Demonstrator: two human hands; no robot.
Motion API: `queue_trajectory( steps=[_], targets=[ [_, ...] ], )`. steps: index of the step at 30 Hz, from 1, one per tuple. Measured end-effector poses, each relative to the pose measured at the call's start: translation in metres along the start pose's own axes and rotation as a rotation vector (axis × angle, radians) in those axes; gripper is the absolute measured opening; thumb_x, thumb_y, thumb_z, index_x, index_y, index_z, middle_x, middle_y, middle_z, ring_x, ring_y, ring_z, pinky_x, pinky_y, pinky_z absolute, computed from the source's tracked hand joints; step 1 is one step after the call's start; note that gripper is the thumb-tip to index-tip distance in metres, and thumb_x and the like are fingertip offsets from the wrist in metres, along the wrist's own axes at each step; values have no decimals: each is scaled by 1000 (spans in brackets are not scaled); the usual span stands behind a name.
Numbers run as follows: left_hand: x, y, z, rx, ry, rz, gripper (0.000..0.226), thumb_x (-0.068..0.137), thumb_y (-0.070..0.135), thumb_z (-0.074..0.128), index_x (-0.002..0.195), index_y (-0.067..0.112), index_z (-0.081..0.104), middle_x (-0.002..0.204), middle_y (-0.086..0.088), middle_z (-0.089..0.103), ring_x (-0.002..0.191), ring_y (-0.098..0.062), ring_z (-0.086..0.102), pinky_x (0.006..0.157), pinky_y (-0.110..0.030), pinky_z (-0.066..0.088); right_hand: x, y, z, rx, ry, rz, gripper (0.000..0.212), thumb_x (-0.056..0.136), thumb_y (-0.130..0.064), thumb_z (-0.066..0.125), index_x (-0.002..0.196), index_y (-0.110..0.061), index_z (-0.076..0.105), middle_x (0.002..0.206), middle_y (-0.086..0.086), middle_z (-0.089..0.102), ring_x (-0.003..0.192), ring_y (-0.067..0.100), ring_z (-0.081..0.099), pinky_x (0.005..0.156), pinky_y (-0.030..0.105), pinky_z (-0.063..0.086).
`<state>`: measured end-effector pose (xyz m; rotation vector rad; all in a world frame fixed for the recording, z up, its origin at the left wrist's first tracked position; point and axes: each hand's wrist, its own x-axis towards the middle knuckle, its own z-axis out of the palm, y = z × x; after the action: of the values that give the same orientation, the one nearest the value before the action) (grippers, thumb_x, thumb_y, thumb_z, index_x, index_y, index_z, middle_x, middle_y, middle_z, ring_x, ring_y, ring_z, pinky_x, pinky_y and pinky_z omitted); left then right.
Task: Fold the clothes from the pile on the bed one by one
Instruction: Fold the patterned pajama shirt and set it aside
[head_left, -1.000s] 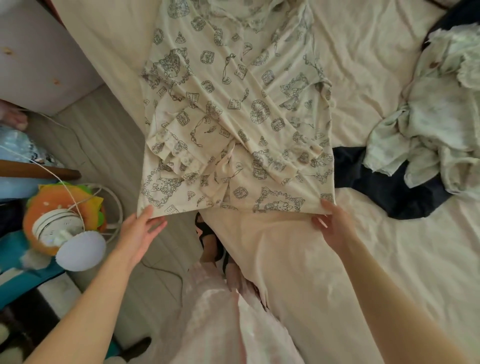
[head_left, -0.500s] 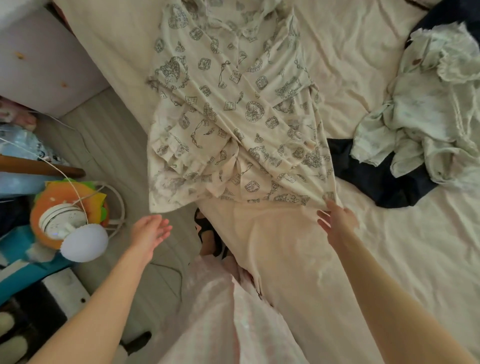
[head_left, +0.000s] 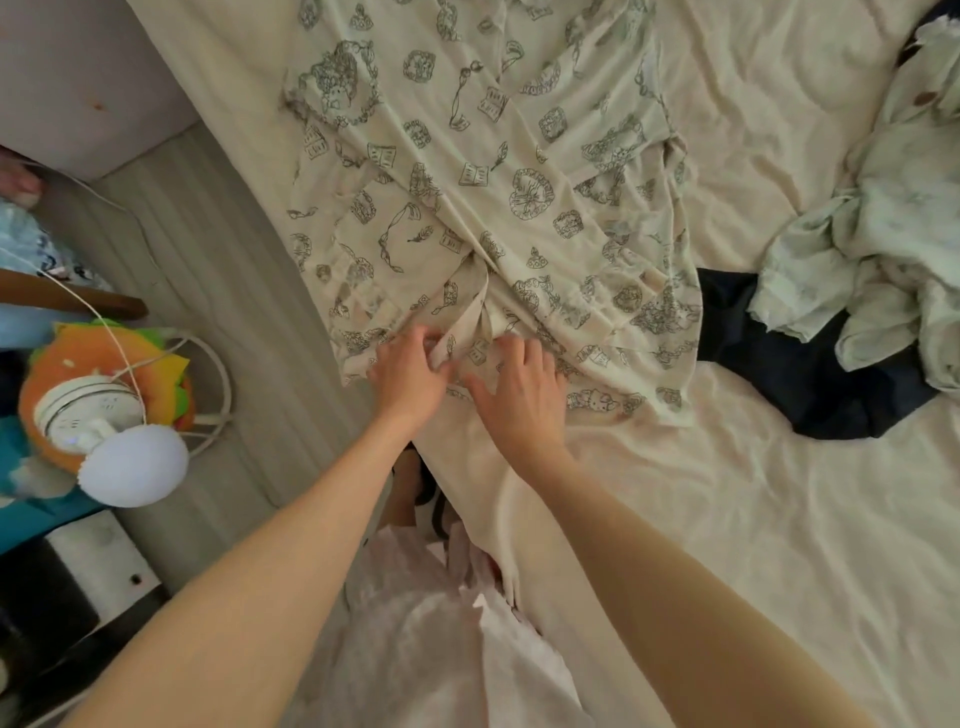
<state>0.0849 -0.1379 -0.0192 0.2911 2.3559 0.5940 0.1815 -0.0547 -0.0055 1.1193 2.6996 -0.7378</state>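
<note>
I am pinching the central strip of the cream printed cotton garment (head_left: 483, 208) at mid-frame with my left hand (head_left: 410, 374), while my right hand (head_left: 519, 395) is pressing flat, steadying the hem for folding.

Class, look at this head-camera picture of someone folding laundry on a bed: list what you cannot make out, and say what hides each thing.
- Cream printed garment: its top is cut off by the head view's upper edge.
- Dark navy cloth: its shape is partly buried under the pale green crumpled clothes.
- Left hand fingertips: sunk in garment folds, so the grip is unclear.
- Right hand palm: faces down, so what lies beneath is hidden.
</note>
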Motion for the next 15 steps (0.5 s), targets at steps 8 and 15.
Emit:
queue_trajectory(
  steps=[8,15],
  targets=[
    [-46,-2,-24,-149,132,247,20,93,12,56,109,1,59,100,1,49,88,-14,51,79,-21,43,-8,5,7,-93,18,-54,34,69,-14,79,97,-4,62,91,13,62,83,35,60,67,41,48],
    [-52,-4,-29,-170,152,301,11,91,6,58,99,2,64,93,0,52,74,-5,52,69,-2,40,-6,9,14,-50,126,-97,28,59,11,74,80,-5,66,80,11,62,71,33,60,62,39,47]
  ],
)
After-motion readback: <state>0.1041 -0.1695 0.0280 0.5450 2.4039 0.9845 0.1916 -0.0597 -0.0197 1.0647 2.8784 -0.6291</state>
